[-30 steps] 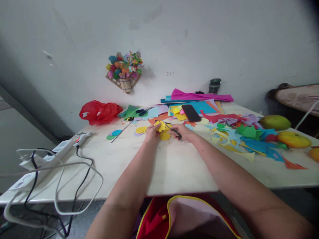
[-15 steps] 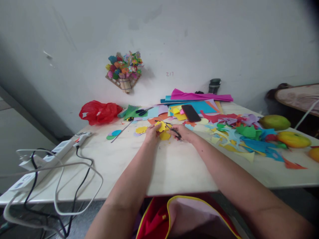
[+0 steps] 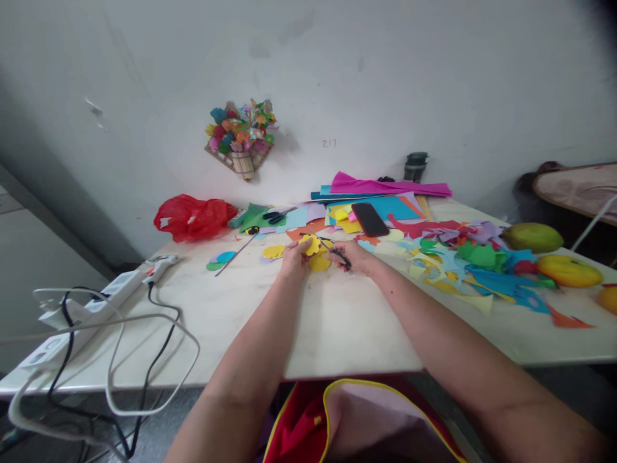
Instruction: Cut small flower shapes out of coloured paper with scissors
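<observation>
My left hand [image 3: 294, 256] pinches a yellow paper flower [image 3: 311, 244] with a scalloped edge, held just above the table. In my right hand [image 3: 357, 256] is a pair of scissors [image 3: 341, 256], fingers wrapped round the dark handles, the blades pointing left at the flower's right side. How far the blades are apart is too small to tell. Below the flower, a yellow paper circle [image 3: 319, 262] lies on the white table [image 3: 347, 321]. Another yellow paper piece [image 3: 274, 251] rests left of my left hand.
Coloured paper scraps [image 3: 482, 257] and mangoes [image 3: 569, 270] cover the right side. A phone [image 3: 370, 220] lies on paper at the back. A second pair of scissors [image 3: 274, 217] and a red plastic bag [image 3: 193, 217] are back left. Cables trail from a power strip [image 3: 87, 321].
Almost nothing differs. Both hands keep their places with the flower and scissors; the whole view has shifted very slightly.
</observation>
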A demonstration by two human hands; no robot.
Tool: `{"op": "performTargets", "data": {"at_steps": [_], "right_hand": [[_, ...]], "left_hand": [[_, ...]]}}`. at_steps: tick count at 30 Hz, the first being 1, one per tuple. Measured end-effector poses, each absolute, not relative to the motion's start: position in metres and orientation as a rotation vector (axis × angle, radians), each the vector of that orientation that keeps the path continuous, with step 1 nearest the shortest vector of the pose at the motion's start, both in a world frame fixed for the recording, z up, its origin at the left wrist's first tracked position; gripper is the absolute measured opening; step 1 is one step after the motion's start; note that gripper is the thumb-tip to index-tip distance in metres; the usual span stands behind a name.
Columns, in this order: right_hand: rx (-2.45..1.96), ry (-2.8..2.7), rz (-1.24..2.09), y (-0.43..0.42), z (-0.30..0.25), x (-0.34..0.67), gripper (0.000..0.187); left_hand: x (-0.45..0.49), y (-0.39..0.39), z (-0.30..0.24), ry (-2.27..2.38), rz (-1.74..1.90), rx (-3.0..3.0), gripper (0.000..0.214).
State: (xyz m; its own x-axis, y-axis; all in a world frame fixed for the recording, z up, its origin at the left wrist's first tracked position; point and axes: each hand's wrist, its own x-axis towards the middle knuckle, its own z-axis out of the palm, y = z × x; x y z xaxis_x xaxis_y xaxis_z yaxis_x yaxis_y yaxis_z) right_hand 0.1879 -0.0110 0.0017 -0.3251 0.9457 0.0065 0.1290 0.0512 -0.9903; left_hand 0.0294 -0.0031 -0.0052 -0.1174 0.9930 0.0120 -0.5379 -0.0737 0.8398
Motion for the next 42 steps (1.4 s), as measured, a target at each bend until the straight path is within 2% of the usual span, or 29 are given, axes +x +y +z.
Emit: {"op": "performTargets", "data": {"at_steps": [13,29,42], "right_hand": [[-1.155,-1.557,1.379,-0.013,0.003,0.187,0.021],[-1.142,-1.690,1.380,-0.017,0.010,0.199,0.032],[-1.147,-1.843,1.294,-0.012,0.007,0.208,0.031]], "left_hand": [[0.028,-0.003,-0.005,0.844,1.561,0.728,0.024],[0.022,0.003,-0.013,0.816,1.498,0.916,0.032],[0.024,-0.005,-0.004,0.870,1.359,0.875,0.016]]}}
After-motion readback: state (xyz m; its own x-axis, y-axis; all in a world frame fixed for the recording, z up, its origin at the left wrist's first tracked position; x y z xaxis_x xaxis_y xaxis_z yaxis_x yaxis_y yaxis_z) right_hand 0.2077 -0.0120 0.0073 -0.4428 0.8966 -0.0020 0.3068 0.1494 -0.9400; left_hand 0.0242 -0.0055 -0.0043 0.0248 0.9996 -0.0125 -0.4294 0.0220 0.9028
